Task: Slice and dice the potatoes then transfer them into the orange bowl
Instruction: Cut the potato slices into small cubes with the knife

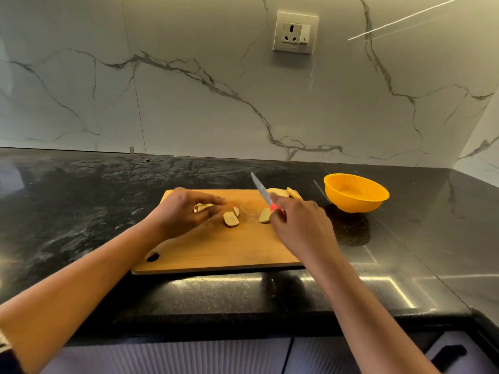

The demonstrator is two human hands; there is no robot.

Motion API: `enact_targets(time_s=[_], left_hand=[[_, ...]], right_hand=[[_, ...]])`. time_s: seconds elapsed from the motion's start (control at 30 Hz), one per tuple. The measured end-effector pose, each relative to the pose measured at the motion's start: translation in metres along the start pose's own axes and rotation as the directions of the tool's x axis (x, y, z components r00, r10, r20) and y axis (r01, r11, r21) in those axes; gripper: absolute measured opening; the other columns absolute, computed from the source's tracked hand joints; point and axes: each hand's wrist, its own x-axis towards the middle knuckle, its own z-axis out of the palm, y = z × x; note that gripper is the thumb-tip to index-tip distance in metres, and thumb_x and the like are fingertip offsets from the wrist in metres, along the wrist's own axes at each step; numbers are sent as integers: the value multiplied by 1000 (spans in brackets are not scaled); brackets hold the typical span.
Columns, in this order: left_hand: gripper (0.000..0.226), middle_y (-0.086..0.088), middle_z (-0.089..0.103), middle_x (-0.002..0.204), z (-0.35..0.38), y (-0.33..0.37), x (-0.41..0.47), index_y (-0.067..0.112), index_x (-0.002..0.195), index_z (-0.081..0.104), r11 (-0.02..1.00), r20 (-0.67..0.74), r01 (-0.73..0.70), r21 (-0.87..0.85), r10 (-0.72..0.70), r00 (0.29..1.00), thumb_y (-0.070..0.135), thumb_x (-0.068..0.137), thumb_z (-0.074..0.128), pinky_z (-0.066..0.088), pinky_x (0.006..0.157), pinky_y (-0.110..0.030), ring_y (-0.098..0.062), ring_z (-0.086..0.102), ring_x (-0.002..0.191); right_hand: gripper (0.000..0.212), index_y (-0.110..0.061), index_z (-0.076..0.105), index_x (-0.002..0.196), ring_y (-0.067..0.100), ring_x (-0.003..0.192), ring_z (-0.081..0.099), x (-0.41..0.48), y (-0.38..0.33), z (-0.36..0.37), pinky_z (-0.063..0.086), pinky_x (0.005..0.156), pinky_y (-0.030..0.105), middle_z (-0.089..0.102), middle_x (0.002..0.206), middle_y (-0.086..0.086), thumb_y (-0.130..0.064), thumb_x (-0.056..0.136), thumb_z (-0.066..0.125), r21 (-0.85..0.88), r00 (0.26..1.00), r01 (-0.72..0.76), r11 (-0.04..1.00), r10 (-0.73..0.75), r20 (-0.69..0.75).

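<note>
One knife (260, 189), one board (216, 247), one bowl (351, 204)

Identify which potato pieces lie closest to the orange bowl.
The slices at the far right corner of the cutting board, the corner facing the orange bowl. The other pieces lie mid-board, farther left.

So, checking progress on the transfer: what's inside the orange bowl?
Inside the orange bowl, the part that shows is bare, with no potato pieces. Its near wall covers the closest part of the bottom. Potato slices lie on the cutting board.
</note>
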Motion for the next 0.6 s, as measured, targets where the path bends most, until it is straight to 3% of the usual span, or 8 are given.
enact_targets(time_s=[0.07, 0.13, 0.27, 0.4, 0.5, 0.6], left_hand=[[35, 2, 56, 132, 1, 0, 15, 27, 126, 57, 997, 62, 53, 56, -57, 996, 29, 91, 56, 41, 100, -24, -17, 53, 122], [40, -1, 45, 143, 2, 2, 34, 30, 135, 48, 978, 216, 94, 186, -134, 967, 26, 95, 51, 34, 106, -34, -21, 41, 132], [39, 2, 43, 143, 11, -1, 55, 28, 136, 48, 958, 384, 50, 283, -161, 909, 17, 98, 45, 29, 103, -29, -18, 33, 132], [45, 10, 53, 134, 15, -11, 50, 26, 129, 57, 958, 351, -23, 286, -82, 933, 3, 93, 43, 24, 94, -19, -14, 39, 123], [42, 11, 57, 129, 13, -18, 43, 26, 123, 62, 975, 288, -25, 222, -41, 957, 2, 93, 44, 25, 91, -20, -14, 41, 120], [43, 13, 55, 131, 12, -18, 40, 30, 124, 60, 962, 310, -83, 259, -1, 951, 4, 93, 44, 22, 94, -21, -11, 40, 121]], right_hand=[[43, -26, 42, 143, 6, 76, 54, 15, 3, 13, 33, 55, 14, 69, 109, -2, -28, 100, 44, 29, 995, -38, 999, 40, -88], [43, -26, 41, 143, 10, 87, 61, 20, 6, 24, 37, 63, 18, 70, 109, -1, -28, 100, 44, 65, 989, -47, 997, 56, -135], [45, -26, 40, 144, 8, 81, 59, 19, 14, 32, 39, 64, 19, 70, 103, 0, -27, 99, 46, 82, 987, -12, 997, 25, -161], [48, -26, 37, 145, 9, 89, 62, 20, 15, 38, 44, 70, 18, 69, 108, -1, -28, 99, 47, 65, 992, 21, 998, -13, -128], [48, -26, 36, 146, 9, 91, 62, 20, 14, 40, 46, 73, 20, 69, 108, -1, -29, 99, 46, 66, 993, 33, 997, -25, -119], [48, -26, 37, 145, 9, 89, 62, 19, 14, 41, 47, 73, 21, 69, 107, -2, -28, 99, 47, 80, 992, 32, 996, -22, -125]])
